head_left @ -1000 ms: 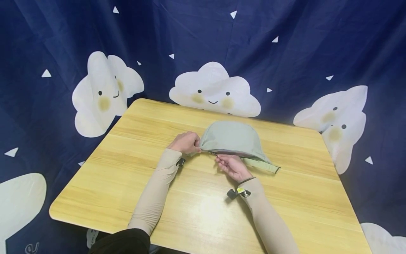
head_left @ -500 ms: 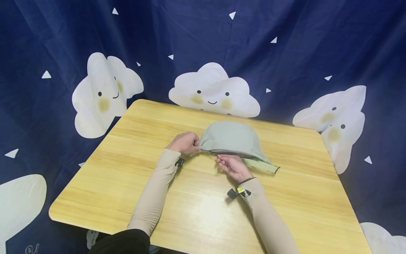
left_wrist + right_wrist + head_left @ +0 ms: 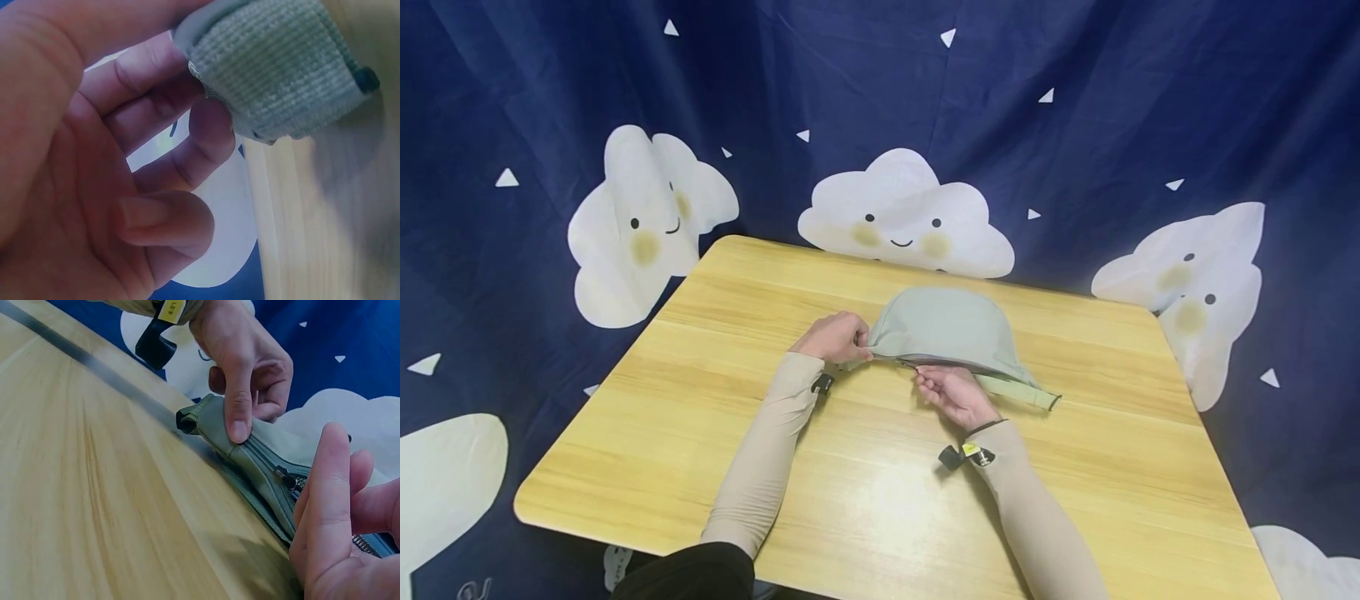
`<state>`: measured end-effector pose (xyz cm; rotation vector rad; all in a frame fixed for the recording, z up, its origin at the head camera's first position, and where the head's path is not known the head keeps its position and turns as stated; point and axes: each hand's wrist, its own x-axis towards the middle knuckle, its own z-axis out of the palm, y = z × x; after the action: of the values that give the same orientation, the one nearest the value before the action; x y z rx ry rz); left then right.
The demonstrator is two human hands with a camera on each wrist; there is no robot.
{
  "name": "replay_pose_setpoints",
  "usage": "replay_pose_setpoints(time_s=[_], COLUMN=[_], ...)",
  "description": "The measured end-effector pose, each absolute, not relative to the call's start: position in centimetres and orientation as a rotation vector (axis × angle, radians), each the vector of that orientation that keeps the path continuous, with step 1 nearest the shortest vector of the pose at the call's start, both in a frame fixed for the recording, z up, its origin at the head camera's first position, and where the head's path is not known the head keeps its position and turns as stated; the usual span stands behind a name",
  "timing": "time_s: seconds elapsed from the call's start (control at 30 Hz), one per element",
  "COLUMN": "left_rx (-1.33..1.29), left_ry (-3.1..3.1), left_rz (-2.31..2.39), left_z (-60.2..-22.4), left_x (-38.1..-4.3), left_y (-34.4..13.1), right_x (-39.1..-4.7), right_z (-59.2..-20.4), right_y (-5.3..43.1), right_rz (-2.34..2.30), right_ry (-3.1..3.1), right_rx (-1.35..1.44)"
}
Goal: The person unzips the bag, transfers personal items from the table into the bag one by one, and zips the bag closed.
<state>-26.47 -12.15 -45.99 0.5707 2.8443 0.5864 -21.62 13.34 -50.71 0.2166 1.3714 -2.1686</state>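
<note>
A grey-green waist bag (image 3: 947,321) lies on the wooden table with its rounded side away from me and its zipped edge facing me. My left hand (image 3: 835,337) pinches the bag's left end, thumb on top beside the zip in the right wrist view. A folded webbing strap (image 3: 281,69) pokes out by that hand. With thumb and fingers, my right hand (image 3: 953,395) pinches the pull at the zipper slider (image 3: 285,477), near the left end of the zip. To the right of the slider the zip's metal teeth (image 3: 367,545) show and the opening gapes.
The wooden table (image 3: 700,467) has rounded corners and reaches past the bag on all sides. A light green strap (image 3: 1018,390) sticks out at the bag's right end. Behind the table hangs a dark blue curtain (image 3: 880,75) with white clouds.
My right hand and the zipper slider have shifted very slightly to the right along the zip. My left hand keeps its hold on the bag's end.
</note>
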Motion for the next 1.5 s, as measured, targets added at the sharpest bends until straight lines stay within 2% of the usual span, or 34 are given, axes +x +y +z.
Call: replay_pose_setpoints(time_s=[0.37, 1.5], left_rx=[0.516, 0.603], left_ry=[2.845, 2.858], left_rz=[0.576, 0.544], left_z=[-46.2, -46.0], left_x=[-26.5, -26.8], left_y=[-13.5, -12.5], right_x=[-21.6, -21.0], right_z=[-50.7, -51.1], right_y=[14.2, 14.1], right_rz=[-2.164, -2.191], right_ry=[1.337, 1.342], right_rx=[0.243, 0.2])
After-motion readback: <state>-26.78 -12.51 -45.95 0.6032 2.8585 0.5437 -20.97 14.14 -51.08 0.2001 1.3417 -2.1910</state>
